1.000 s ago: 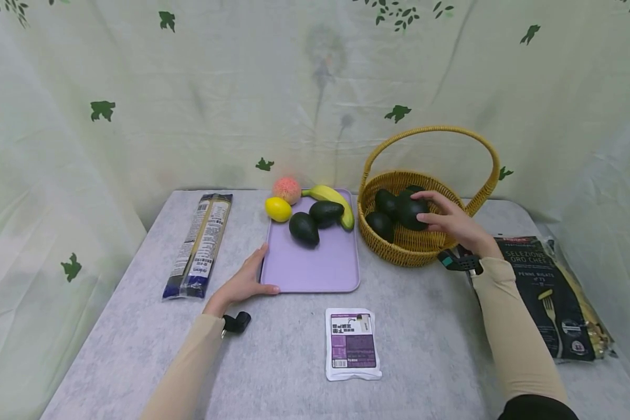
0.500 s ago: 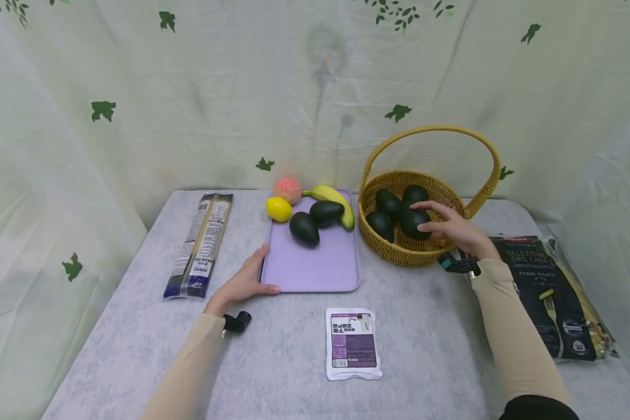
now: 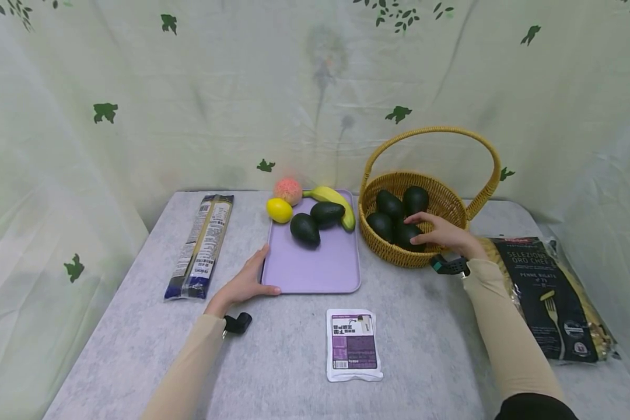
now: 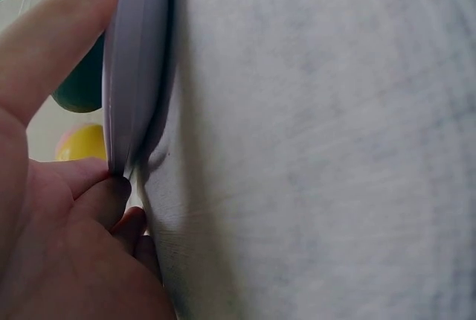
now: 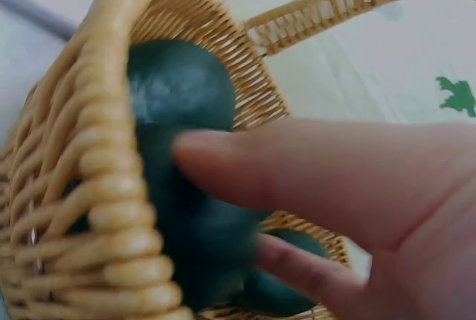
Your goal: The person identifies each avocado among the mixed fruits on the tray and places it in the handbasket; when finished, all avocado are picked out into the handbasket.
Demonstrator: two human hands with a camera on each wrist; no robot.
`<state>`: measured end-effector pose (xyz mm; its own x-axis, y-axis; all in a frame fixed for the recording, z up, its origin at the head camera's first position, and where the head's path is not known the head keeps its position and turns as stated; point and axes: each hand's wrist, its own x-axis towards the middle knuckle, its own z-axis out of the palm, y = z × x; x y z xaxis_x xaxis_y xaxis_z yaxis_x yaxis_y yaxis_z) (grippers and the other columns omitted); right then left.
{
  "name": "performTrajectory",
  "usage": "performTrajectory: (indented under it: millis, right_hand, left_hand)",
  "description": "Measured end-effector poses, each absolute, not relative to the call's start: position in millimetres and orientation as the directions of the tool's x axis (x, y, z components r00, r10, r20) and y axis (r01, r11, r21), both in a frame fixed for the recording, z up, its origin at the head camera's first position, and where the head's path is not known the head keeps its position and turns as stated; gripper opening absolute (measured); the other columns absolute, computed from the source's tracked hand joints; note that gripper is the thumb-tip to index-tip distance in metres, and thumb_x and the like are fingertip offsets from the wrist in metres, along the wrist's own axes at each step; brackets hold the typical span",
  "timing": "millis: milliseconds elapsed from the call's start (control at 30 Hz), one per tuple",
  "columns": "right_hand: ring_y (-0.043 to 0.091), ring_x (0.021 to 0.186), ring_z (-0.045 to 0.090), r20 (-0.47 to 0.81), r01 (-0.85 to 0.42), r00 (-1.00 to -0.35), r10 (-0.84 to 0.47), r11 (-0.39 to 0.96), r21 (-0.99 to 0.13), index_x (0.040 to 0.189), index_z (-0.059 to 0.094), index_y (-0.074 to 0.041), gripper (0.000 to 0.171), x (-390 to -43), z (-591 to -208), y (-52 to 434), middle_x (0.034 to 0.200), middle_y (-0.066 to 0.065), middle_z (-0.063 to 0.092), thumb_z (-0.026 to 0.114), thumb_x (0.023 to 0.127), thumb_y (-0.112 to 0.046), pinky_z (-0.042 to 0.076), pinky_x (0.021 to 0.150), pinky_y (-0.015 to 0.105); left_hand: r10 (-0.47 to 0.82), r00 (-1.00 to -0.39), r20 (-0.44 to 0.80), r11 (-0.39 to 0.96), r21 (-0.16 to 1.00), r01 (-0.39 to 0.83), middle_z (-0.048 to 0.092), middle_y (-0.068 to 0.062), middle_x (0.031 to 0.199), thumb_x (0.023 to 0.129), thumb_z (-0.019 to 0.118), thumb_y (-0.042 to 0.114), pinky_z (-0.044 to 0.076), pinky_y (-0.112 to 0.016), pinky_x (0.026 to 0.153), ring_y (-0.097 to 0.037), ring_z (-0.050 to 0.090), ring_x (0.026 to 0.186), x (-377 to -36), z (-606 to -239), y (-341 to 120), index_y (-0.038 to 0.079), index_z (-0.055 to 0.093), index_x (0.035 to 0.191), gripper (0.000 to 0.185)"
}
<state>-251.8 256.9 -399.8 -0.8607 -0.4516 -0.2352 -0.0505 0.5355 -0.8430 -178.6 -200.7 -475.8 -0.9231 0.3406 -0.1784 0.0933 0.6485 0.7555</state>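
My right hand [image 3: 446,234] reaches into a wicker basket [image 3: 454,195] and holds a dark green avocado [image 3: 407,238], thumb and fingers on either side of it. In the right wrist view this avocado [image 5: 204,238] is low inside the basket wall, near other avocados. Several avocados are in the basket, such as one at its back [image 3: 415,200]. My left hand [image 3: 244,281] grips the near left corner of a purple tray [image 3: 315,274]; its bent fingers [image 4: 104,199] meet the tray's rim. On the tray are two avocados [image 3: 305,230] and a banana [image 3: 333,200].
A lemon [image 3: 279,210] and a pink peach-like fruit [image 3: 287,191] sit at the tray's far left corner. A long noodle packet [image 3: 199,248] lies left, a white-and-purple pouch [image 3: 354,345] in front, a penne bag [image 3: 551,303] right. The basket's tall handle [image 3: 430,130] arches over it.
My right hand has lowered the avocado deeper into the basket and slightly towards its near left side, uncovering the avocado at the back. The left hand stays at the tray.
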Motion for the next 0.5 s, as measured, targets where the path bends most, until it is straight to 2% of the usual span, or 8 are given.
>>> performTrajectory:
  millis: [233, 500]
  right_hand:
    - [0.039, 0.118, 0.034, -0.224, -0.095, -0.839, -0.496, 0.539, -0.837, 0.129, 0.04, 0.002, 0.048, -251.3, -401.0, 257.6, 0.131, 0.025, 0.035, 0.059, 0.086, -0.008, 0.04, 0.087, 0.047]
    - [0.039, 0.121, 0.032, -0.137, -0.127, -0.887, -0.441, 0.519, -0.846, 0.128, 0.043, 0.003, 0.045, -251.7, -398.8, 259.4, 0.131, 0.024, 0.038, 0.058, 0.088, -0.011, 0.032, 0.094, 0.053]
  left_hand:
    - [0.339, -0.922, -0.186, 0.655, 0.75, 0.089, 0.0, -0.013, 0.15, 0.069, 0.076, 0.036, 0.004, -0.046, 0.107, -0.028, -0.001, 0.135, -178.7, -475.5, -200.0, 0.006, 0.001, 0.145, 0.111]
    - [0.345, -0.921, -0.182, 0.652, 0.752, 0.096, 0.0, -0.015, 0.149, 0.069, 0.076, 0.038, 0.004, -0.048, 0.107, -0.03, -0.001, 0.135, -177.9, -473.8, -199.9, 0.005, 0.001, 0.144, 0.112]
